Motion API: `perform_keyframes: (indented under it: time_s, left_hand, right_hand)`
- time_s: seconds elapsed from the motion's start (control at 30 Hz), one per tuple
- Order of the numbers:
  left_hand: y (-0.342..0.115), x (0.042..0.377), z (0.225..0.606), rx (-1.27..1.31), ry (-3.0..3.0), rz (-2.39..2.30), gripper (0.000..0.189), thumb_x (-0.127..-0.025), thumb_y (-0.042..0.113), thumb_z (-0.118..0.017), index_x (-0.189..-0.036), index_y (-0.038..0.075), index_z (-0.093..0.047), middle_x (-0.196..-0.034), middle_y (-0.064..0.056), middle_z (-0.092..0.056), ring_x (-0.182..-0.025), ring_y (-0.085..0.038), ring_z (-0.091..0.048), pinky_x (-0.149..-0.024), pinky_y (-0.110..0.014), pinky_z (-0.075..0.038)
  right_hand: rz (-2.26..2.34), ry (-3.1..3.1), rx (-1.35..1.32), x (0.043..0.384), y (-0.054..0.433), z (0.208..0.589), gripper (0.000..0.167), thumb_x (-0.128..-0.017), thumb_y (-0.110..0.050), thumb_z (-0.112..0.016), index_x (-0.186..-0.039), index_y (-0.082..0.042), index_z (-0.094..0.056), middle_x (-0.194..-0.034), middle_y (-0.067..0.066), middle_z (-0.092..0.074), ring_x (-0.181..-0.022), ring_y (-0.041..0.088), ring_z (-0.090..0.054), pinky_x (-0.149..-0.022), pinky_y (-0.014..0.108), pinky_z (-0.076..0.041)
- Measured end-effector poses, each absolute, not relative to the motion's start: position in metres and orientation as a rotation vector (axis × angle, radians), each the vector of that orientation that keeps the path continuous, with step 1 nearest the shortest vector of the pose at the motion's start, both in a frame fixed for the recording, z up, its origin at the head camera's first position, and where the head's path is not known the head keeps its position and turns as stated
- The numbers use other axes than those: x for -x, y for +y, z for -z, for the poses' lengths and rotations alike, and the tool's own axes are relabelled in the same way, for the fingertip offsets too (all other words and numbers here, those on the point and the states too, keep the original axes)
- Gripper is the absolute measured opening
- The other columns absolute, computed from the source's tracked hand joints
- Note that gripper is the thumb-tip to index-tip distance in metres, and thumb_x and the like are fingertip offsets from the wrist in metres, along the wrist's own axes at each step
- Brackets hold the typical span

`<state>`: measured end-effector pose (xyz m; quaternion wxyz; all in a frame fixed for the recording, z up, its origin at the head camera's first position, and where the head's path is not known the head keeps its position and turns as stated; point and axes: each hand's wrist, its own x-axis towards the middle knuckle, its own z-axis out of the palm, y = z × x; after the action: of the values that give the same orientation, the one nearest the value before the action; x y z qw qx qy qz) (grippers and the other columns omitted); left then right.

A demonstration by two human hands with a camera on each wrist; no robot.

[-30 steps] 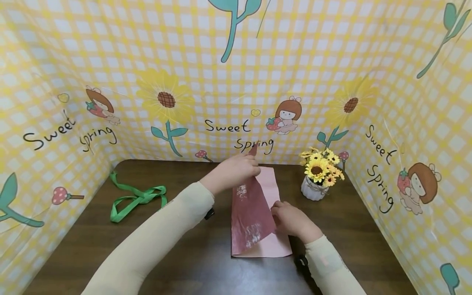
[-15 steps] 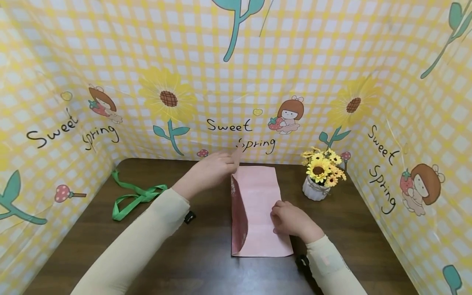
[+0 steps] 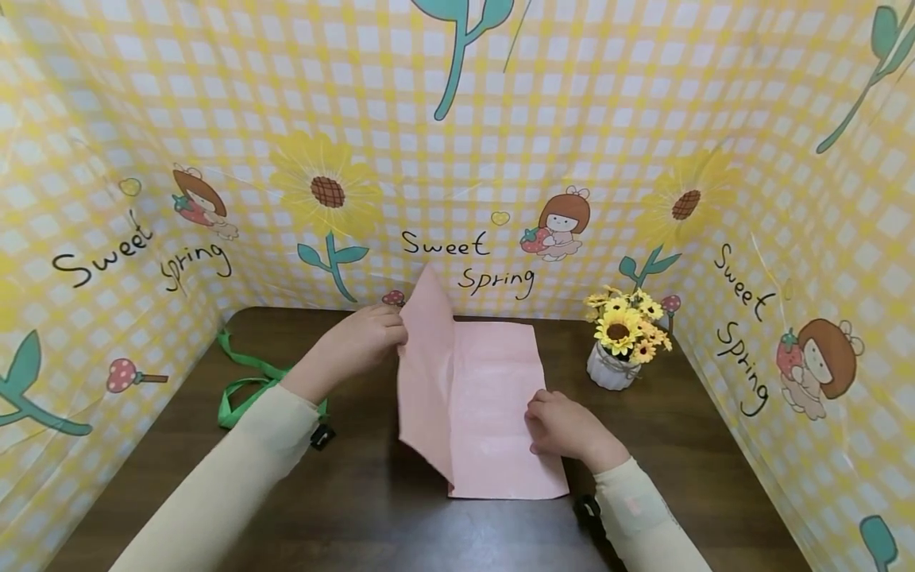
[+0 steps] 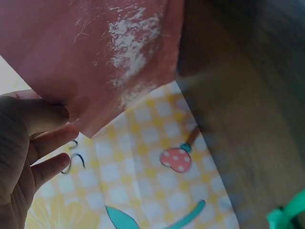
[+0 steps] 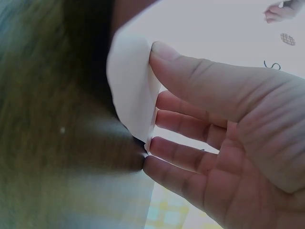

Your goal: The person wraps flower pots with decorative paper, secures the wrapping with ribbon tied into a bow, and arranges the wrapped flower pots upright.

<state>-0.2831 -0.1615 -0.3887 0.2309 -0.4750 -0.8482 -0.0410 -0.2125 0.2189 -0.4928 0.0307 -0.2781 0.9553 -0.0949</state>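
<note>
A pink sheet (image 3: 499, 405), pale on the side facing up, lies on the table with a fold line running along it. Its left flap (image 3: 426, 361) stands raised and leans left, with one corner pointing up. In the left wrist view the flap's darker rose underside (image 4: 95, 43) shows white scuffed patches. My left hand (image 3: 357, 345) pinches this flap by its edge, between thumb and fingers. At the sheet's right edge my right hand (image 3: 572, 429) holds on, thumb (image 5: 178, 59) over the pale face and the fingertips along the edge.
A tangled green ribbon (image 3: 246, 401) lies on the left of the dark wooden table (image 3: 343, 516), partly behind my left forearm. A white pot of yellow artificial flowers (image 3: 620, 334) stands at the back right. A checked yellow cloth (image 3: 400, 175) surrounds the table.
My left hand has moved left, swinging the flap from over the right half past upright to the left, so its pale face shows. The right hand stays at the right edge.
</note>
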Motion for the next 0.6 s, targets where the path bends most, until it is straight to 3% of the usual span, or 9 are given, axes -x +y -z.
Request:
perform_keyframes:
  time_s: [0.2, 0.6]
  left_hand:
    - [-0.183, 0.278, 0.400, 1.267, -2.396, 0.082, 0.025, -0.085, -0.012, -0.069, -0.084, 0.012, -0.072, -0.089, -0.001, -0.071, -0.089, -0.023, -0.066, -0.086, -0.039, -0.054]
    - [-0.216, 0.283, 0.441, 1.171, -2.638, -0.004, 0.018, -0.086, -0.003, -0.074, -0.083, 0.014, -0.073, -0.088, -0.002, -0.072, -0.085, -0.023, -0.067, -0.080, -0.041, -0.056]
  right_hand:
    - [0.295, 2.941, 0.851, 0.211, 0.218, 0.494, 0.038, -0.076, -0.026, -0.090, -0.107, -0.011, -0.073, -0.106, 0.001, -0.062, -0.099, 0.023, -0.057, -0.086, 0.042, -0.053]
    - [0.278, 2.944, 0.824, 0.214, 0.219, 0.496, 0.041, -0.077, -0.028, -0.090, -0.110, -0.012, -0.073, -0.108, 0.000, -0.062, -0.101, 0.022, -0.057, -0.088, 0.041, -0.053]
